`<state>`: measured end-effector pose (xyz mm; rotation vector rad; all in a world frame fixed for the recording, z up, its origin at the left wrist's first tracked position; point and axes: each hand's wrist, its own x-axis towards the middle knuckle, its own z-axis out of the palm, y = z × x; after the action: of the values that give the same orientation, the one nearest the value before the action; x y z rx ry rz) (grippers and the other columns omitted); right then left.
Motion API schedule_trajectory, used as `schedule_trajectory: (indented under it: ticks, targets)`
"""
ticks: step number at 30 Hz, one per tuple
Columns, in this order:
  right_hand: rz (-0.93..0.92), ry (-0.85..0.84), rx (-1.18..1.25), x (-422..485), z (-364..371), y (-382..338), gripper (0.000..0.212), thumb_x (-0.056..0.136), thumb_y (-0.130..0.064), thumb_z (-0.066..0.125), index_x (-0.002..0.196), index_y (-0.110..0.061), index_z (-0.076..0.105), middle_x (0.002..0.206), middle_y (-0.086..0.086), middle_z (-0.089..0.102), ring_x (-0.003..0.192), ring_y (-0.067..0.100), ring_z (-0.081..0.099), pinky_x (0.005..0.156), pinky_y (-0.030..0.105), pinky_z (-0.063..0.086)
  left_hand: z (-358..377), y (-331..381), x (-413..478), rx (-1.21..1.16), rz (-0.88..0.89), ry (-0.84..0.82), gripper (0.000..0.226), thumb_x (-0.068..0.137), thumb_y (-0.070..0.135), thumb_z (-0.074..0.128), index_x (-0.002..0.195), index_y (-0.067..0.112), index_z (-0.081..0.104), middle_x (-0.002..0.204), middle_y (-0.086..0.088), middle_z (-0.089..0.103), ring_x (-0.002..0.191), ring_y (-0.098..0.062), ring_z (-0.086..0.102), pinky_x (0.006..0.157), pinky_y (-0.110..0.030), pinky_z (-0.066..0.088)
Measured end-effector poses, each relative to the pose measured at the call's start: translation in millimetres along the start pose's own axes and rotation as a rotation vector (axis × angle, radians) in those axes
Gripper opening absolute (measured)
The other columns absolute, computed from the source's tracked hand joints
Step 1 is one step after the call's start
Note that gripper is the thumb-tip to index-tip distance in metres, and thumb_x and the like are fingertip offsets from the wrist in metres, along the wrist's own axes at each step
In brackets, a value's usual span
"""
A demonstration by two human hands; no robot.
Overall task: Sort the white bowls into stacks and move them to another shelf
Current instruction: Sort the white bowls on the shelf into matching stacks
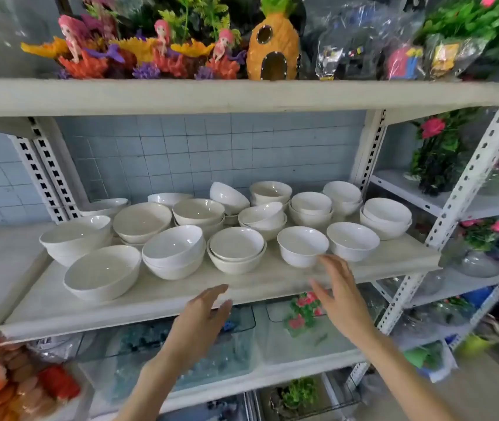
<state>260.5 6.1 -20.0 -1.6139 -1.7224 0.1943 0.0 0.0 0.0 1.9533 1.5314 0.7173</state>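
L hand (202, 314) & R hand (342, 296) loose, nothing held, at shelf (151, 302) front edge; R fingertips just beside single white bowl (302, 246).

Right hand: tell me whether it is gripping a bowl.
No, the right hand is open with straight fingers, its tips near a single white bowl but curled round nothing.

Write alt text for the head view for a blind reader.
A left hand and right hand, both open and empty, reach toward white bowls, some stacked, on a shelf; the right hand is nearest a single front bowl. The shelf above holds a pineapple ornament and mermaid figurines.
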Motion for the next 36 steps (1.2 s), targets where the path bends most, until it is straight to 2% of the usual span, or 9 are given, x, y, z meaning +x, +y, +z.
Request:
schedule_trajectory:
  ticks: [3, 7, 10, 12, 15, 22, 26, 32, 36]
  targets:
    - [0.145, -0.026, 0.238, 22, -1, 11, 0.063, 0.09, -0.024, 0.06, 0.143, -0.014, 0.028, 0.142, 0.004, 0.034, 0.132, 0.015, 0.034, 0.109, 0.029, 0.029, 28, 14, 31, -0.169, 0.02, -0.085, 0.042, 0.097, 0.03, 0.05, 0.138, 0.026, 0.043, 0.134, 0.005, 0.05, 0.105, -0.002, 0.047, 0.075, -0.001, 0.036]
    - [0.174, -0.107, 0.357, 42, 1, 28, 0.079, 0.08, -0.046, 0.063, 0.144, -0.019, 0.026, 0.142, -0.004, 0.037, 0.129, 0.009, 0.04, 0.11, 0.04, 0.035, 65, 40, 65, -0.262, 0.033, -0.125, 0.06, 0.095, 0.03, 0.054, 0.147, 0.021, 0.027, 0.151, 0.0, 0.034, 0.131, -0.013, 0.04, 0.109, -0.027, 0.032]
    - [0.198, -0.156, 0.47, 54, 0, 42, 0.087, 0.071, -0.058, 0.065, 0.141, -0.022, 0.029, 0.139, -0.008, 0.044, 0.127, 0.006, 0.044, 0.11, 0.043, 0.036, 83, 54, 91, -0.288, 0.006, -0.119, 0.081, 0.091, 0.028, 0.061, 0.152, 0.016, 0.009, 0.155, 0.001, 0.021, 0.143, -0.018, 0.022, 0.116, -0.037, 0.023]
    - [0.196, -0.188, 0.503, 59, 0, 49, 0.092, 0.068, -0.064, 0.065, 0.141, -0.023, 0.028, 0.139, -0.009, 0.045, 0.127, 0.006, 0.044, 0.109, 0.043, 0.036, 93, 58, 107, -0.302, 0.022, -0.088, 0.087, 0.084, 0.024, 0.07, 0.15, 0.011, 0.014, 0.153, -0.001, 0.027, 0.141, -0.015, 0.027, 0.114, -0.033, 0.026]
    - [0.194, -0.226, 0.555, 65, 3, 58, 0.094, 0.065, -0.071, 0.066, 0.139, -0.028, 0.028, 0.137, -0.01, 0.047, 0.127, 0.005, 0.045, 0.107, 0.043, 0.039, 104, 61, 123, -0.448, -0.003, -0.09, 0.079, 0.074, 0.016, 0.079, 0.134, 0.02, 0.027, 0.131, 0.009, 0.047, 0.115, 0.01, 0.046, 0.095, -0.009, 0.038]
    - [0.178, -0.229, 0.607, 73, 10, 60, 0.076, 0.067, -0.063, 0.069, 0.129, -0.044, 0.031, 0.13, -0.014, 0.051, 0.121, 0.003, 0.049, 0.104, 0.038, 0.042, 120, 58, 139, -0.594, -0.067, -0.022, 0.107, 0.047, 0.045, 0.084, 0.132, 0.025, 0.023, 0.128, 0.008, 0.047, 0.122, -0.017, 0.051, 0.098, -0.047, 0.048]
    - [0.2, -0.194, 0.651, 74, 14, 61, 0.072, 0.061, -0.063, 0.072, 0.119, -0.054, 0.03, 0.127, -0.018, 0.049, 0.12, 0.001, 0.048, 0.104, 0.037, 0.043, 119, 55, 142, -0.57, -0.05, 0.025, 0.106, 0.048, 0.047, 0.082, 0.137, 0.018, 0.033, 0.127, 0.007, 0.053, 0.12, -0.016, 0.054, 0.1, -0.045, 0.047]
    - [0.21, -0.182, 0.705, 73, 17, 60, 0.08, 0.058, -0.059, 0.079, 0.127, -0.035, 0.044, 0.122, -0.012, 0.058, 0.117, 0.008, 0.054, 0.099, 0.043, 0.046, 115, 54, 135, -0.556, -0.018, 0.078, 0.093, 0.051, 0.049, 0.082, 0.131, 0.025, 0.04, 0.124, 0.009, 0.056, 0.115, -0.009, 0.057, 0.095, -0.036, 0.051]
    - [0.224, -0.188, 0.767, 72, 12, 56, 0.078, 0.058, -0.041, 0.087, 0.125, -0.034, 0.046, 0.123, -0.006, 0.057, 0.118, 0.012, 0.054, 0.094, 0.029, 0.05, 113, 54, 134, -0.578, 0.016, 0.061, 0.087, 0.059, 0.024, 0.09, 0.13, 0.024, 0.04, 0.123, 0.011, 0.055, 0.115, -0.009, 0.057, 0.092, -0.025, 0.051]
